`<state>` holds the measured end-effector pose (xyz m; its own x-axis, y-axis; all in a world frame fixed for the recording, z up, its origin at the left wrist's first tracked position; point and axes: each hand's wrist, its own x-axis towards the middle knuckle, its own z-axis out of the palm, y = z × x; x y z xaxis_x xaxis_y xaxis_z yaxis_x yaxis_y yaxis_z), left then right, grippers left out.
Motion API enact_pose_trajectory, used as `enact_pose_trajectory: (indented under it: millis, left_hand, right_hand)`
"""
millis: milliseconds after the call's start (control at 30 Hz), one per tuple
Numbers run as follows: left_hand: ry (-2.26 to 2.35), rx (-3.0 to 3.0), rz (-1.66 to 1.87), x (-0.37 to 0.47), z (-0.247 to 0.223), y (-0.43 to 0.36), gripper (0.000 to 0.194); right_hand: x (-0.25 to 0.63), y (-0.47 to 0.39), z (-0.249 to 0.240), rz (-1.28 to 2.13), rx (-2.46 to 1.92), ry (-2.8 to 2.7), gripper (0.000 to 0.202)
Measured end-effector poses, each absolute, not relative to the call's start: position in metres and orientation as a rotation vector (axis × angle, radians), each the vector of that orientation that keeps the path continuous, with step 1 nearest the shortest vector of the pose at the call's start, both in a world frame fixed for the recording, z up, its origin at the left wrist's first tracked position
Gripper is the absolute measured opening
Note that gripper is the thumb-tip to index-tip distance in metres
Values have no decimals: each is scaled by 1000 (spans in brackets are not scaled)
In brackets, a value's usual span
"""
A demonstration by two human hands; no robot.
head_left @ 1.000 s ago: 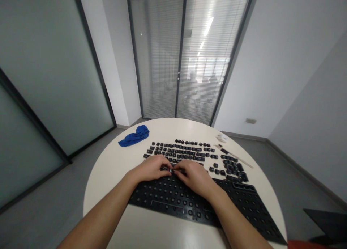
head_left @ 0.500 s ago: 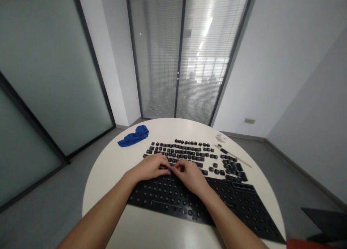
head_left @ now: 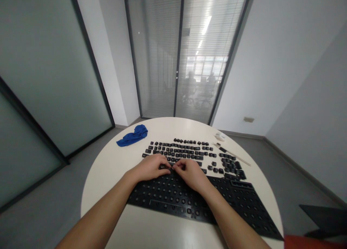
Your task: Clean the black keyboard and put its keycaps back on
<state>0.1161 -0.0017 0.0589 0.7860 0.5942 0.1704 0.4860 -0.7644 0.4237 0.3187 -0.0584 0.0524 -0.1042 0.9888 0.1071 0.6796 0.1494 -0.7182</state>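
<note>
- Left hand (head_left: 151, 166): thumb and forefinger curved toward each other, tips brought close to those of the right; whether anything is pinched cannot be told.
- Right hand (head_left: 192, 173): fingers bunched, tips nearly met with the left's; whether a small part is clamped there cannot be told.
- Keyboard base (head_left: 168, 194), black: laid beneath the hands and nearer than the grip, extended well to its right; rows of key mounts exposed, a long outlined slot set near the front edge.
- Loose black keycaps (head_left: 187, 151): laid out in rows just beyond the grip, partly hidden by the hands.
- Number-pad keycaps (head_left: 230, 165): clustered to the right of the grip, just beyond the base.
- Blue cloth (head_left: 132, 136): crumpled, placed beyond and left of the grip.
- Slender stick-like tool (head_left: 242, 159), pale with a dark section: laid slantwise, beyond and right of the grip.
- Round-edged table (head_left: 108, 176), cream: all the above supported.
</note>
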Motion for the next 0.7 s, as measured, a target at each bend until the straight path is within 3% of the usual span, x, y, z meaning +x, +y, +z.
enact_pose_trajectory:
  millis: [700]
  left_hand:
    - [971,2851,298,126,72,-18,13]
  right_hand:
    - [314,-59,55,755,-1681,-1805,19]
